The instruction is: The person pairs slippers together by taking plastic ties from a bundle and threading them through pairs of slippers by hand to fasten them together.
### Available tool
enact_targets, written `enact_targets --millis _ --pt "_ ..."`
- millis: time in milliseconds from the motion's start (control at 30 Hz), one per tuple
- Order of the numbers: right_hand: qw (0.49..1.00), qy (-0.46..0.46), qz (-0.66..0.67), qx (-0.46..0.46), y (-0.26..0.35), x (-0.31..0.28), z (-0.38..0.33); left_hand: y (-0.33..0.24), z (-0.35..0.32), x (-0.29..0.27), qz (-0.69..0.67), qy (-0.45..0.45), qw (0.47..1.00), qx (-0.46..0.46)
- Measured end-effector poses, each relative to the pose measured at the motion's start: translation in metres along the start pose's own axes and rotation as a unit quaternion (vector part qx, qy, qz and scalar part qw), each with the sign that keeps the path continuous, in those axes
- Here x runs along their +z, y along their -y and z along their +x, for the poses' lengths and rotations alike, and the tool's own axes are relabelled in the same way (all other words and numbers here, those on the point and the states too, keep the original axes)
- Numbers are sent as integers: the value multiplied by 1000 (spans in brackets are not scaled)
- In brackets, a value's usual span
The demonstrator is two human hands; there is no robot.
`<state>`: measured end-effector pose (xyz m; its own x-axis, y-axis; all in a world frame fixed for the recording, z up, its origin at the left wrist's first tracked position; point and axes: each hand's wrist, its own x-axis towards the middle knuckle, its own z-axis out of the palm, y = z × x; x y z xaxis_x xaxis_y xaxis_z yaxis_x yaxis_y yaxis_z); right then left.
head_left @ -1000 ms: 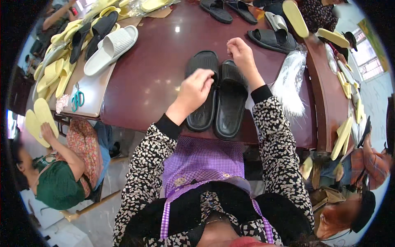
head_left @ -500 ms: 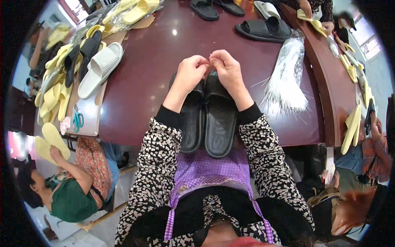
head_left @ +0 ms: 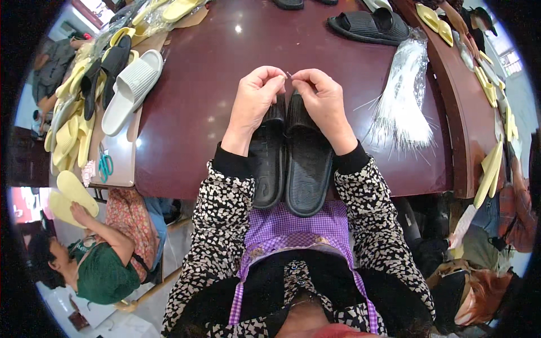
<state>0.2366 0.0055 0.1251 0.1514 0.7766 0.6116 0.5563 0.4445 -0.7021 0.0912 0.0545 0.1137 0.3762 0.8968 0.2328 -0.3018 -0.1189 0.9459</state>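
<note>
A pair of black slide sandals [head_left: 309, 169] lies side by side at the table's near edge, toes pointing away from me. Over their far ends, my left hand [head_left: 259, 101] is closed in a pinch; whatever its fingertips hold is too small to make out. Close beside it, my right hand [head_left: 322, 104] also pinches, and a short, thin dark strand [head_left: 289, 74] shows at its fingertips. Both hands partly cover the sandals' straps. To the right lies a bundle of thin white strands [head_left: 401, 107] in clear plastic, its loose ends fanned toward me.
Another black slide [head_left: 369, 27] lies at the far right. On the left, a white slide [head_left: 133, 93] rests by yellow and black slippers, with teal-handled scissors [head_left: 105, 165] nearer. A person in green [head_left: 107, 270] holds yellow slippers at left. A raised ledge [head_left: 434, 73] borders the right.
My hands have drawn slightly apart, opening a small gap between the fingertips, and the right hand has shifted right. The view has shifted a little. The sandals stay beneath my hands.
</note>
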Motion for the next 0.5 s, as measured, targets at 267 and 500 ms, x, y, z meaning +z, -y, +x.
enact_targets --millis 267,500 --pt "995 -24 -69 -71 -3 -4 1 6 2 -1 -5 27 1000 7" --pt "985 -30 -132 -109 -1 -3 -1 3 0 -2 -2 30 1000 1"
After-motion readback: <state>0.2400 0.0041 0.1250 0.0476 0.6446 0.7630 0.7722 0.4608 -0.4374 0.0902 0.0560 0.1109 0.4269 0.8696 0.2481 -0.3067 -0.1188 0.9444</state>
